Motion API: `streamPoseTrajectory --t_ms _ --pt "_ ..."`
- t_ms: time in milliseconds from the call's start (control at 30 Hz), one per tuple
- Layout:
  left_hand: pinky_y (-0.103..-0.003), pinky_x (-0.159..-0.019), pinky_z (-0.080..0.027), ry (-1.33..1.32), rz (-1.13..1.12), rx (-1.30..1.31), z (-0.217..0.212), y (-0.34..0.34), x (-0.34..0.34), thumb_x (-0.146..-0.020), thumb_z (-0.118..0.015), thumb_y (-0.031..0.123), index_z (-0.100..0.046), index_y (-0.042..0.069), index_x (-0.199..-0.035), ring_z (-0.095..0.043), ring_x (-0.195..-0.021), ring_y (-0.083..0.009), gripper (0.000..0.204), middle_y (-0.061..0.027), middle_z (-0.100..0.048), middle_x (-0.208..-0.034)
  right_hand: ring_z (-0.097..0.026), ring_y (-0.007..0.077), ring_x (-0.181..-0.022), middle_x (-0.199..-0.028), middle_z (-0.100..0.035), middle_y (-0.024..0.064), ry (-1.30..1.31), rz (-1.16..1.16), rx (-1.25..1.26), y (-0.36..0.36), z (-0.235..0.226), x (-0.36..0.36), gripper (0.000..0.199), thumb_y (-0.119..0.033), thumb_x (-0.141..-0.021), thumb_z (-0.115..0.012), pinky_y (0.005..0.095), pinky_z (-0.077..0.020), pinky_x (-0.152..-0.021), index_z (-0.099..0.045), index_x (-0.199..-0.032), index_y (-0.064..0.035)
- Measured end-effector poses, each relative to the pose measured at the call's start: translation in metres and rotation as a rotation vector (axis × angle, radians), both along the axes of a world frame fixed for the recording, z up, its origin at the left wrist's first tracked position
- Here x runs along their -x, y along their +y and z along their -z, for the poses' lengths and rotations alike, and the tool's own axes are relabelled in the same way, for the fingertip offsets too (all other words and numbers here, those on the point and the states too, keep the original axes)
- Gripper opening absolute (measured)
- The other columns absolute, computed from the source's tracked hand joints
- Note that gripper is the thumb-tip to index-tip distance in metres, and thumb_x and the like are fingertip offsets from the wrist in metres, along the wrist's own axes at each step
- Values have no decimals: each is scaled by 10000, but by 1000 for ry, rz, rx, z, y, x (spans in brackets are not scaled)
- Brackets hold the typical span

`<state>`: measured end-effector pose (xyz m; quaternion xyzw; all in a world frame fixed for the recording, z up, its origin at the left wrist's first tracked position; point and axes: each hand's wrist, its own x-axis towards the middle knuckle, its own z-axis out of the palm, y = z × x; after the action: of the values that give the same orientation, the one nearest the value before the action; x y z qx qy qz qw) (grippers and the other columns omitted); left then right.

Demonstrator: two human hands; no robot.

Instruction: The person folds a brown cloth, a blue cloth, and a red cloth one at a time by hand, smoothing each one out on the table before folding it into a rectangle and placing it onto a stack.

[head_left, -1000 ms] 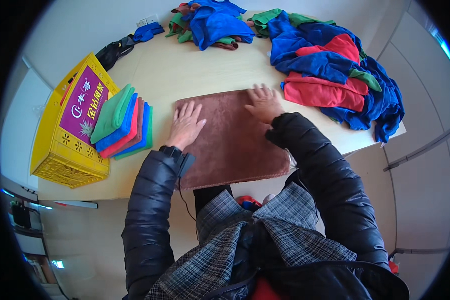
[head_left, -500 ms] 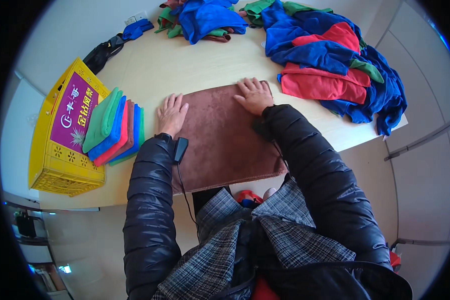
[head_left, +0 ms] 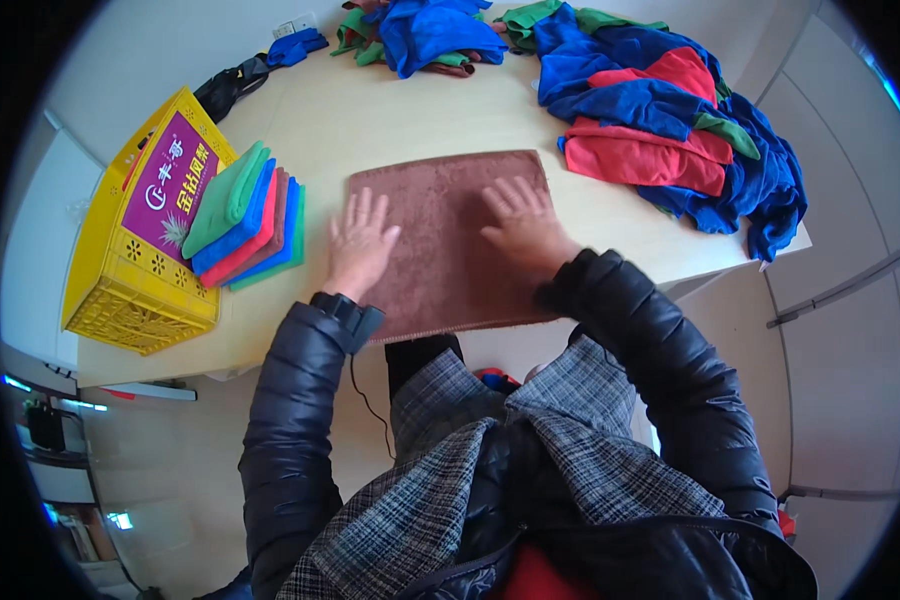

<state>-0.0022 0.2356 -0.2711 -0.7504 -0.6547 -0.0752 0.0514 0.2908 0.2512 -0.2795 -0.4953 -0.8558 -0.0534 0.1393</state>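
A brown towel (head_left: 440,240) lies spread flat on the table in front of me, its stitched near edge close to the table's front edge. Over its left side is my left hand (head_left: 363,245), palm down with the fingers apart. My right hand (head_left: 528,225) is over the towel's right side, fingers spread and slightly blurred. Neither hand grips anything; whether the palms press on the cloth or hover just above it I cannot tell. Left of the towel, a stack of folded towels (head_left: 250,225) in green, blue, red and brown leans against a yellow crate.
The yellow plastic crate (head_left: 145,300) with a purple panel stands at the table's left. A heap of loose blue, red and green cloths (head_left: 660,150) fills the right side. Another cloth pile (head_left: 420,40) lies at the back, with a black bag (head_left: 232,88) at the back left.
Both hands have drawn back toward me from the towel's far edge. The towel appears slightly higher in view, its near edge farther from my lap.
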Motion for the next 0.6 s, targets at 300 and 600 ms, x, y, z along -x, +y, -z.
streamPoseTrajectory --t_ms 300,600 --pt "-495 -1211 -125 -81 92 37 24 -83 -9 -1022 -415 420 -314 134 -1549 -190 -1505 -292 608 -118 -250 -1621 -311 340 -1444 -1523 -420 122 103 -40 -32 -77 19 7 561 -432 -974 -497 523 -230 -1174 -489 -1430 -106" --pt "-496 -1200 -178 -155 243 26 12 -135 29 -939 -601 355 -364 122 -1514 -239 -1489 -294 665 -111 -306 -1591 -266 350 -1472 -1561 -366 112 273 8 77 -92 7 -84 623 -443 -978 -517 516 -237 -1185 -391 -1492 -114"
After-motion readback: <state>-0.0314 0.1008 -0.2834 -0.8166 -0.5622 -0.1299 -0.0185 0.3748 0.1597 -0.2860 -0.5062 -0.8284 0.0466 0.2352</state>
